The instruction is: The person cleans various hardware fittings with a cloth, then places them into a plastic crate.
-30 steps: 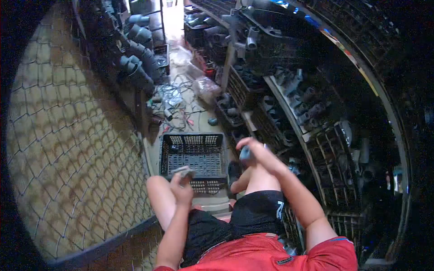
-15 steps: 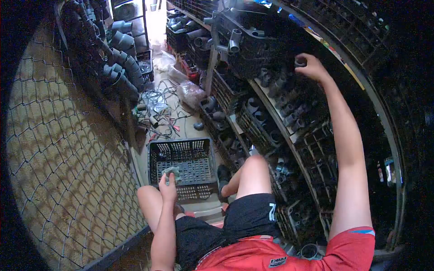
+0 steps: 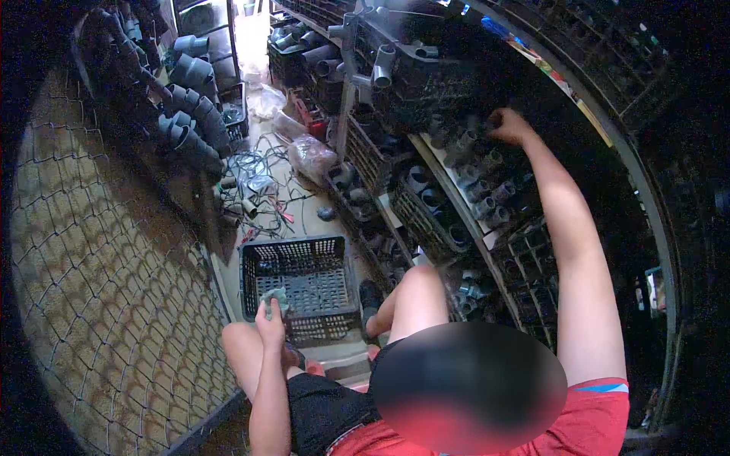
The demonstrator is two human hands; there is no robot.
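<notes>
My left hand [image 3: 271,325] is closed round a crumpled pale green cloth [image 3: 275,295], just above the near left side of a black plastic crate [image 3: 323,328] on the floor. My right hand [image 3: 514,127] reaches out to a dark shelf on the right. Its thumb and fingers curl round a dark pipe fitting [image 3: 494,120], which is mostly in shadow. Right below and left of that hand, several grey pipe fittings [image 3: 483,190] stand in rows on the shelf.
Chain-link mesh [image 3: 114,304] runs along the left. Large grey pipe fittings [image 3: 194,72] are stacked behind it. Tangled cables [image 3: 262,171] and a clear plastic bag [image 3: 312,156] lie on the floor beyond the crate. Crates of fittings [image 3: 430,201] line the right side.
My right hand has moved down and slightly left with the fitting, closer to the rows on the shelf. My left hand still holds the cloth. The view has shifted slightly.
</notes>
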